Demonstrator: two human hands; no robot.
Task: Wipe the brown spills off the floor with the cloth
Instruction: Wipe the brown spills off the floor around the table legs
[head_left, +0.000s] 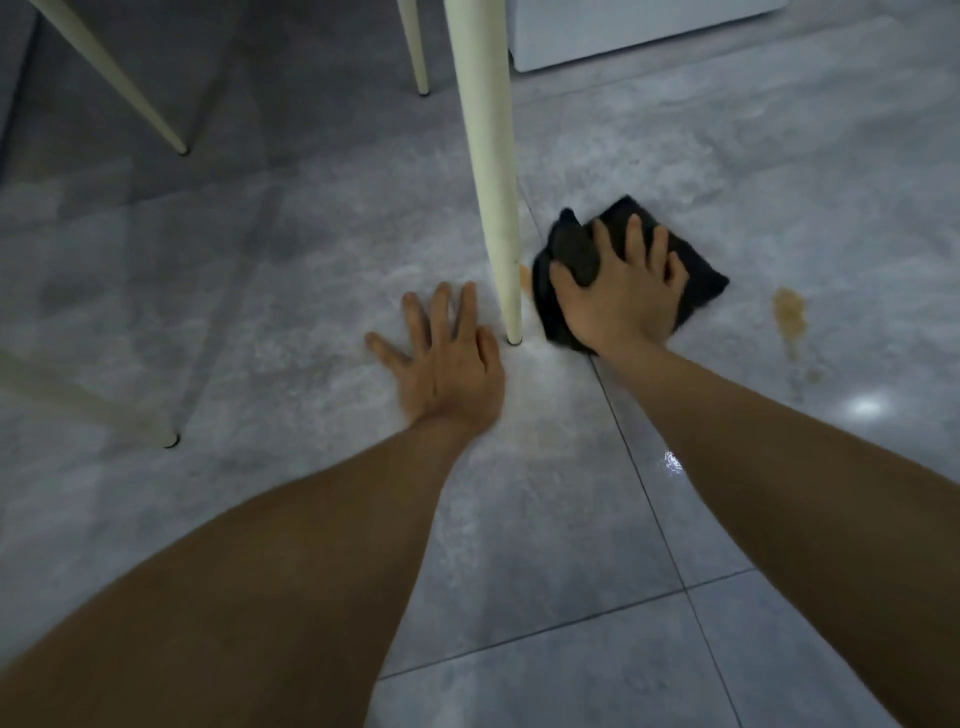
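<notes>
cloth (696, 270) sits pinned under the spread right hand (621, 301) to scrub beside the chair leg (493, 208), left hand (447, 364) open flat for support (brown spill (789, 312) waits right of it).

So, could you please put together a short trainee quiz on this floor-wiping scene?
1. True or false: the left hand holds the black cloth.
2. Where does the brown spill lie relative to the cloth?
A. to its right, uncovered
B. under the left hand
C. behind the far chair legs
3. Fill in: the left hand rests flat on the floor just left of a cream ____.

Key
1. False: the right hand presses it to the floor.
2. A
3. leg
</notes>
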